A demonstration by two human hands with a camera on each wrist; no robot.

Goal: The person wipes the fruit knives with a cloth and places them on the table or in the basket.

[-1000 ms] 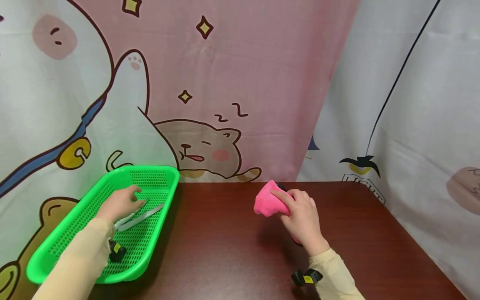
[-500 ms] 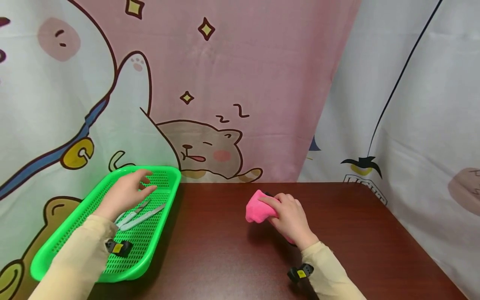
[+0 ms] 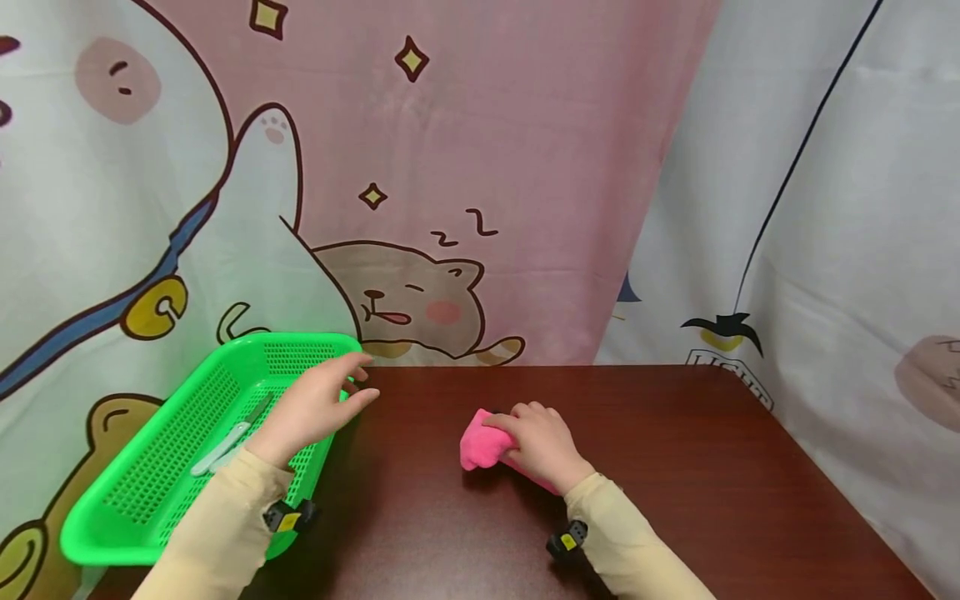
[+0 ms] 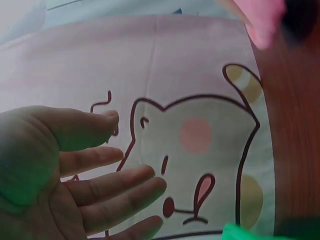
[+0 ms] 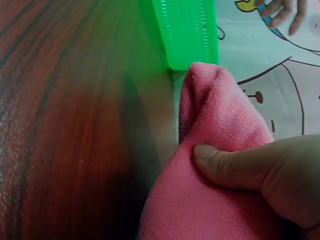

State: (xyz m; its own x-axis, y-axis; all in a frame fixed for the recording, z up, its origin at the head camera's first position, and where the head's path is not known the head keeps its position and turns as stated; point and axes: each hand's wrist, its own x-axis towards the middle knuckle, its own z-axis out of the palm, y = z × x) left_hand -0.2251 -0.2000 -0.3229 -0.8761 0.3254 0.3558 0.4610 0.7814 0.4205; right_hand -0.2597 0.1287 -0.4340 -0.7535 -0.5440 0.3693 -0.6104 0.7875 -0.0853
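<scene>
My right hand (image 3: 542,442) grips a bunched pink fuzzy cloth (image 3: 480,446) over the brown table; in the right wrist view the thumb (image 5: 225,162) presses on its folded side. A small dark part shows behind the cloth, too covered to identify. My left hand (image 3: 318,406) holds nothing and hovers over the right side of the green basket (image 3: 112,557), palm turned inward and fingers loosely extended, as the left wrist view shows. Inside the basket lies a pale-handled knife (image 3: 225,443); a second one is mostly hidden by the left forearm.
The brown table (image 3: 420,517) runs right to a slanting edge. A curtain (image 3: 525,167) printed with cartoon animals hangs behind it. Small black cameras (image 3: 288,518) sit on both wrists.
My left hand has risen from the knives and moved right, to the basket's right side. My right hand has moved the cloth left and nearer, lower toward the table.
</scene>
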